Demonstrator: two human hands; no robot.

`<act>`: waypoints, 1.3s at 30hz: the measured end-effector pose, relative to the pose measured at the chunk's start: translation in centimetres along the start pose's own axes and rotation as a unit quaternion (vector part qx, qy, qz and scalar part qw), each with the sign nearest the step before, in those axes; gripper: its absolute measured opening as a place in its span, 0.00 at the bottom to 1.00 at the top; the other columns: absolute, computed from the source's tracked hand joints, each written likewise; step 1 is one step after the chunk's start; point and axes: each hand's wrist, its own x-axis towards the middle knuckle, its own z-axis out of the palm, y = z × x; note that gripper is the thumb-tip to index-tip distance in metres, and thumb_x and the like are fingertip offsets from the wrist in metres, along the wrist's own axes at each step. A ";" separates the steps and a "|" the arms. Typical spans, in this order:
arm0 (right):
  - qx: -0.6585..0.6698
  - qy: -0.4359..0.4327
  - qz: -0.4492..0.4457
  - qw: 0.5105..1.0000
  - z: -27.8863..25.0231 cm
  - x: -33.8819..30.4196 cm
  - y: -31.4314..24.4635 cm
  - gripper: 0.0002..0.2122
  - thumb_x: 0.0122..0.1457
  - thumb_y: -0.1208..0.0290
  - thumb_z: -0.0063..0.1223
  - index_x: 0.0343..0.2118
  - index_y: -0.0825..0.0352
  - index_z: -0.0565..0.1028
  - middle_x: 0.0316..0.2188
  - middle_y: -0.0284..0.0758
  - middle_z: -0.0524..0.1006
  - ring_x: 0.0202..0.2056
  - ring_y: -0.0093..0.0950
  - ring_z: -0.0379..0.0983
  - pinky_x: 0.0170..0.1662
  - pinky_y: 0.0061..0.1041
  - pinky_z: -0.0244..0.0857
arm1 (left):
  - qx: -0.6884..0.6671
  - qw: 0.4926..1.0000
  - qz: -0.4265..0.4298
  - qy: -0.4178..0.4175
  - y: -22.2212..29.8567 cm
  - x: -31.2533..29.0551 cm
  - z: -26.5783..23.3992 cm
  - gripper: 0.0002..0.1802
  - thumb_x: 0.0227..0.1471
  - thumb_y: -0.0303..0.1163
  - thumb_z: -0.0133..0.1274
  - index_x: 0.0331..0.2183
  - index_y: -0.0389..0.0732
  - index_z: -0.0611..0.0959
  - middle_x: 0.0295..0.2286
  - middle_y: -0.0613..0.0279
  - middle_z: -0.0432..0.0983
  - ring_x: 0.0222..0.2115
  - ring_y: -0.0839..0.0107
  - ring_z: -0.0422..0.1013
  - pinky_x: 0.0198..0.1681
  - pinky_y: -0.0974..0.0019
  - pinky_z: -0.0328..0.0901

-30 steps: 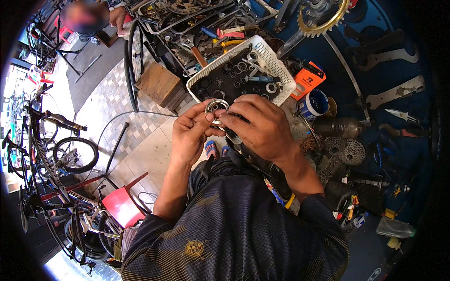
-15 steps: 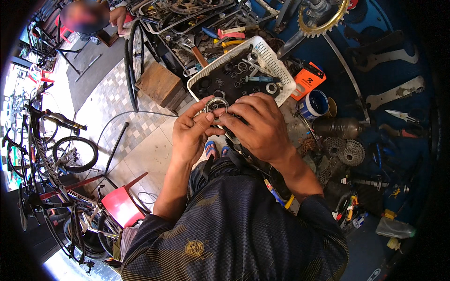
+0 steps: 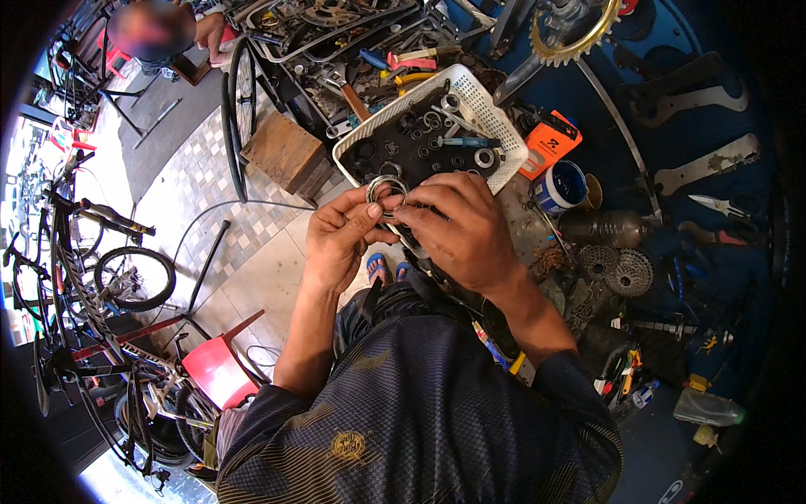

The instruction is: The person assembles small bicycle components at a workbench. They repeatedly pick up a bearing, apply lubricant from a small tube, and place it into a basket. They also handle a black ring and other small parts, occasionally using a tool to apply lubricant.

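Observation:
A shiny metal ring (image 3: 387, 179), like a bearing race, is held up before my body at the near edge of a white perforated basket (image 3: 512, 166). My left hand (image 3: 337, 239) pinches it between thumb and fingers from the left side. From the right, my right hand (image 3: 463, 228) curls over with its fingertips at the ring's lower right edge; those tips are partly hidden. Inside the basket, on a dark lining, lie several small rings, a larger washer-like ring (image 3: 484, 157) and a blue-handled tool (image 3: 468, 142).
Right of the basket are an orange box (image 3: 551, 145), a blue-and-white tub (image 3: 561, 186) and sprocket cassettes (image 3: 630, 272). Flat wrenches (image 3: 708, 166) hang on the blue surface. A wooden block (image 3: 285, 151), red chair (image 3: 220, 370) and bicycles (image 3: 134, 275) stand left. A person sits at the far left.
The ring has tilted slightly in my fingers, showing more of its opening. My right fingers have drawn together a little and lowered; both hands stay in nearly the same place.

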 end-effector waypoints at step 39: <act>0.028 -0.028 0.093 0.995 0.7 0.6 0.0 0.10 0.53 0.73 0.63 0.39 0.58 0.82 0.35 0.31 0.73 0.40 0.33 0.72 0.44 0.34 0.66 | 0.032 0.999 0.016 0.031 -0.4 0.4 0.0 0.15 0.60 0.23 0.56 0.48 0.30 0.77 0.40 0.51 0.80 0.37 0.63 0.80 0.37 0.63 0.78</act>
